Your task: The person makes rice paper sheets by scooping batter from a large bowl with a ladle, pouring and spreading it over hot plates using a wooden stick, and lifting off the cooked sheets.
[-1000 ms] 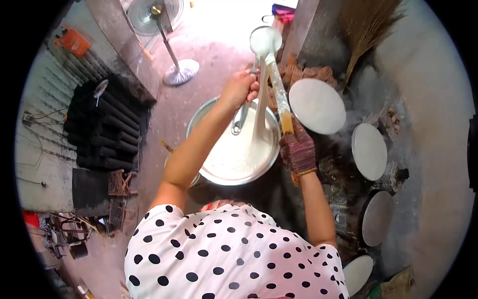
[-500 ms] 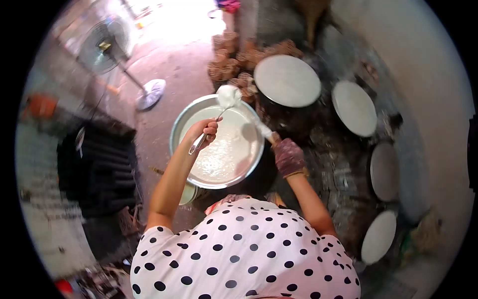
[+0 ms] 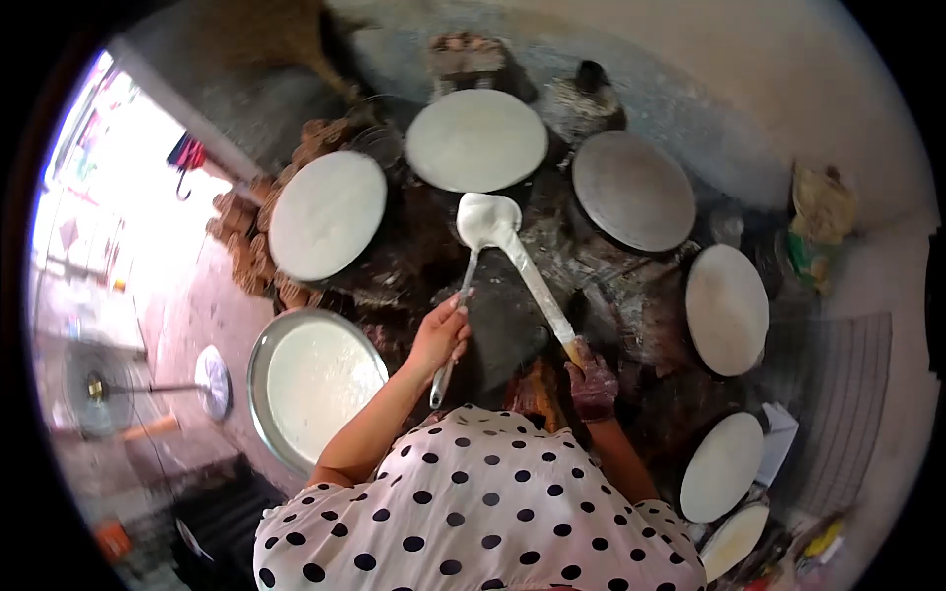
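My bare left hand (image 3: 440,338) is closed round the metal handle of a ladle (image 3: 467,286), whose head sits against a white-coated scoop (image 3: 490,221). My right hand (image 3: 592,382), in a dark reddish glove, grips the yellow end of the scoop's long handle. White batter covers the scoop head and much of its handle. Both tools are held over the dark stove surface, just below a round white-covered plate (image 3: 477,141). A wide metal basin (image 3: 258,379) of white batter stands to the left of my left forearm.
Round plates lie around the stove: a white one (image 3: 328,216), a greyish one (image 3: 634,191), a pale one (image 3: 727,310) and a white one (image 3: 722,467). Brown stacked pieces (image 3: 236,236) stand at the left, near a fan (image 3: 97,388). A broom hangs above.
The view has swung right from the basin to the plates. Both hands have carried the ladle and scoop away from the basin, and the two tool heads are now together.
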Motion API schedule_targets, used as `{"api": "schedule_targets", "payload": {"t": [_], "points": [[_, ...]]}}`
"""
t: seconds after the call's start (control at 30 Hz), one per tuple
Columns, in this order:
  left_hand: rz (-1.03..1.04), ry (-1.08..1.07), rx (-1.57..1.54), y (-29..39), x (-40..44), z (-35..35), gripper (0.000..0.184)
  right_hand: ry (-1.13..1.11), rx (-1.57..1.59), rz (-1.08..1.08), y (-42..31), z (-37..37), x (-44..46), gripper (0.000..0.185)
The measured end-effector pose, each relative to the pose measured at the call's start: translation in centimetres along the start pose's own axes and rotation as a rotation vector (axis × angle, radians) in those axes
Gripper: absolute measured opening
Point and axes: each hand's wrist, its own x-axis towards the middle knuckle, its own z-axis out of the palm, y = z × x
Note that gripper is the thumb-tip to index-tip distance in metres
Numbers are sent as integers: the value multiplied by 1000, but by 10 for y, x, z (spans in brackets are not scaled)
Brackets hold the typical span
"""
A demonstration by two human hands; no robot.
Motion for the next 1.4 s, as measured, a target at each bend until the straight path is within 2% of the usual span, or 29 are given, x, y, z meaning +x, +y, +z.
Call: {"api": "schedule_targets", "payload": {"t": [0.07,0.13,0.17,0.2,0.23,0.27,0.3,0.37,0.43,0.47,0.5,0.57,0.63,0.67,0.73,0.77,0.83,0.87,0.9,0.93,0.97,1.0,1.03,1.17,1.2,1.27,1.33,1.4], "points": [[-113,-198,-232,1,56,50,27,29,-3,119,30,-15,18,47],[-723,-123,-902,13,155,95,24,8,-83,217,74,-19,16,44],[-730,-155,-874,28,184,123,20,-38,-141,298,97,-25,10,47],[-631,-449,-583,21,222,132,16,-83,-199,368,125,-32,5,49],[-502,-424,-380,35,227,164,16,107,-144,229,162,-35,-10,48],[-375,-383,-182,50,222,190,16,110,-147,240,187,-51,-17,48],[-393,-381,-173,55,222,207,16,18,-433,247,203,-64,-30,48],[-179,-456,261,62,231,239,19,-80,-717,262,209,-91,-17,48],[-209,-458,268,53,258,280,25,88,-284,571,227,-123,29,41],[-234,-457,275,45,276,300,31,95,-288,589,235,-126,47,41],[-343,-481,123,28,307,312,21,226,-91,524,242,-126,66,43],[-363,-485,168,9,338,340,14,361,96,467,252,-123,103,46],[-309,-484,280,-15,367,352,15,6,-310,644,257,-116,126,43],[-317,-491,283,-25,379,351,15,5,-312,654,259,-113,121,43],[-107,-539,585,-29,404,349,12,154,-207,611,267,-94,115,39],[-113,-540,593,-28,408,348,12,254,-148,581,268,-85,116,38],[172,-436,978,-27,416,349,26,259,-163,622,264,-63,128,39],[166,-454,988,-25,419,349,26,260,-185,650,261,-55,135,40],[289,-428,1124,-19,422,349,31,160,-101,746,262,-47,141,42],[419,-398,1253,-13,426,347,36,168,-101,762,257,-42,140,42],[432,-407,1252,-8,437,343,36,191,-13,780,251,-40,141,43],[547,-431,1313,-5,445,335,37,208,76,794,244,-36,138,44],[660,-454,1368,1,449,331,39,366,79,715,236,-29,135,44],[613,-390,1441,32,453,319,41,481,186,780,241,25,168,40],[627,-314,1498,49,448,319,41,373,329,978,258,54,192,40],[645,-226,1559,87,434,312,42,255,481,1164,275,69,230,41],[812,-70,1452,126,417,294,40,99,201,1154,279,64,250,45],[997,-59,1213,153,407,262,43,36,-18,982,226,40,245,38]]}}
